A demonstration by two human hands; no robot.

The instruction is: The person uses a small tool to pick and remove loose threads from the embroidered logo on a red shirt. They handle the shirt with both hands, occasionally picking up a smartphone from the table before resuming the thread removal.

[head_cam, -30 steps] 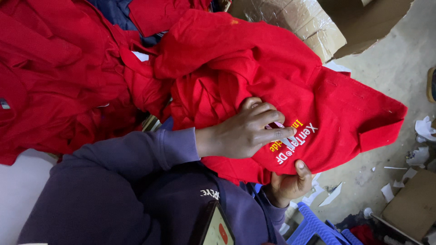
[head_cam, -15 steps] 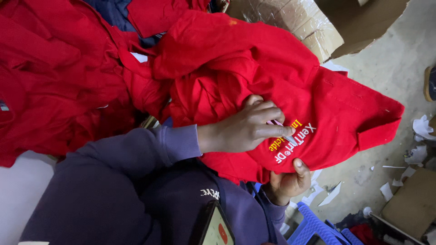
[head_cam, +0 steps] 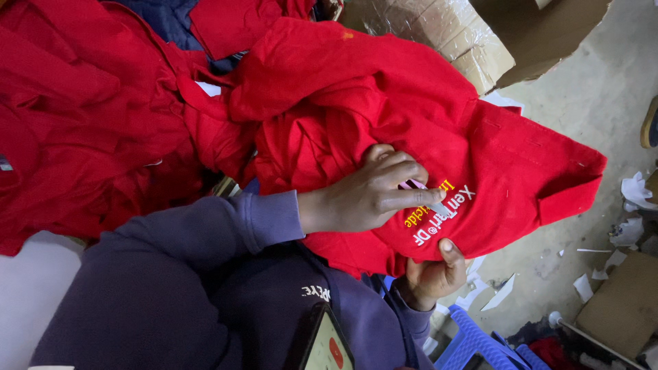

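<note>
Little has shifted since earlier: the left hand (head_cam: 370,195) has stayed pressed on the red shirt (head_cam: 425,137), fingers pinched on a small pale tool (head_cam: 426,199), possibly a clipper. Lower right, the shirt's edge is gripped by the right hand (head_cam: 433,274). A cardboard box (head_cam: 445,38) is seen behind.

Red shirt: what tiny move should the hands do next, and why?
Probably nudge the small tool along the letters: the left hand holds its tip there, while the right hand grips the red shirt from below.
</note>
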